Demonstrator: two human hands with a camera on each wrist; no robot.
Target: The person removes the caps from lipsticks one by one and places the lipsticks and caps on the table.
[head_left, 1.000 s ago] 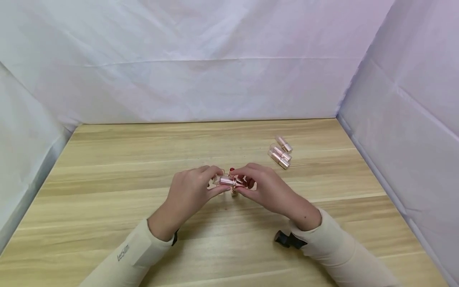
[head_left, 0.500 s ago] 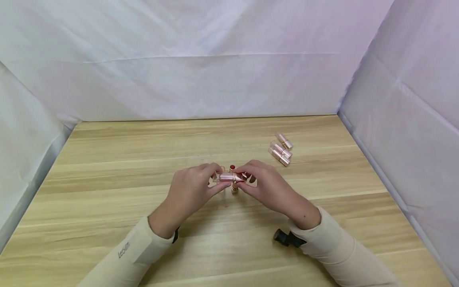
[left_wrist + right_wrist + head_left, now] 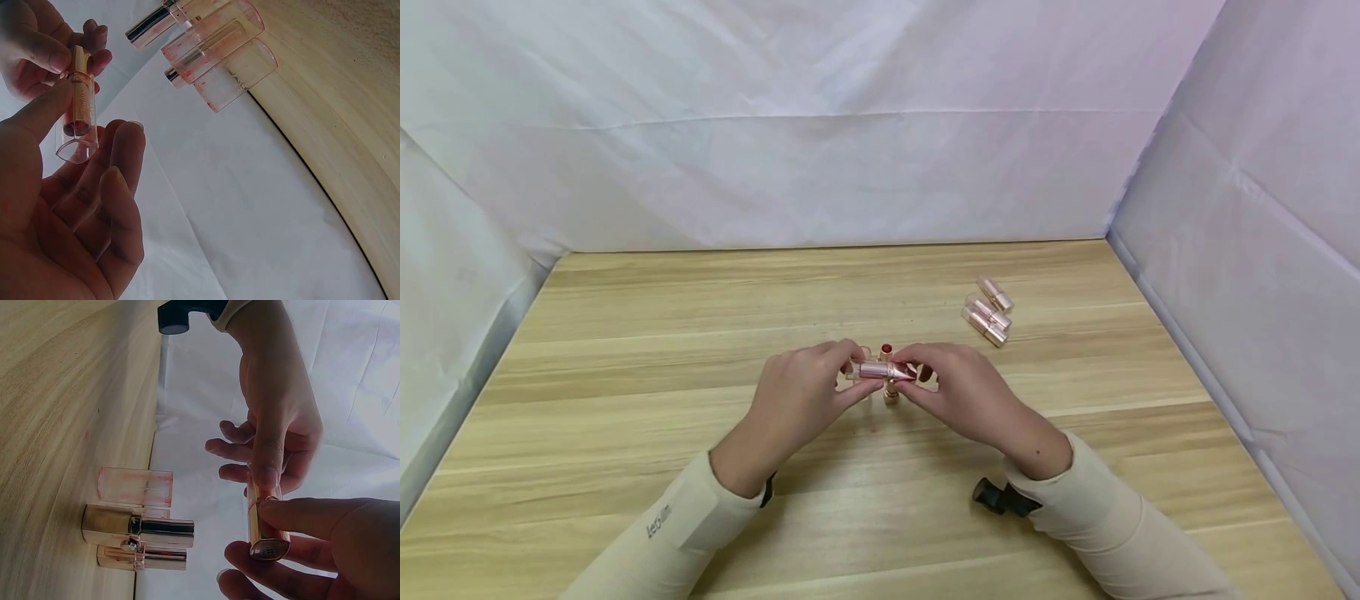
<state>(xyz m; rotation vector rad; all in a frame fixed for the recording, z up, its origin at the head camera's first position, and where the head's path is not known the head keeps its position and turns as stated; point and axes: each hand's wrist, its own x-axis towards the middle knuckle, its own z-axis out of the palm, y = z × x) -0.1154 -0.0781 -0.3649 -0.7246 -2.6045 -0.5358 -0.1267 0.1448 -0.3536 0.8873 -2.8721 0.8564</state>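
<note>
In the head view my left hand (image 3: 797, 387) pinches the clear-cap end of a pink-gold lipstick (image 3: 874, 371) held level over the table. On its base end, the right hand (image 3: 961, 387) grips with thumb and fingers. The left wrist view shows the clear cap (image 3: 78, 150) around the lipstick's inner tube. Below the hands stand two uncapped lipsticks, a nearer one (image 3: 137, 528) and another behind it (image 3: 144, 557). One shows a red tip (image 3: 886, 348). Beside them are two clear caps, one in front (image 3: 212, 44) and one partly behind it (image 3: 237, 78).
Three capped lipsticks (image 3: 983, 327) lie close together to the right, farther back on the wooden table (image 3: 662, 333). White cloth (image 3: 850, 183) hangs behind and along both sides. A black wrist camera (image 3: 988, 497) sits by the right sleeve.
The head view has shifted slightly, and the held lipstick has turned a little. Both hands keep their hold on it, nearly in place.
</note>
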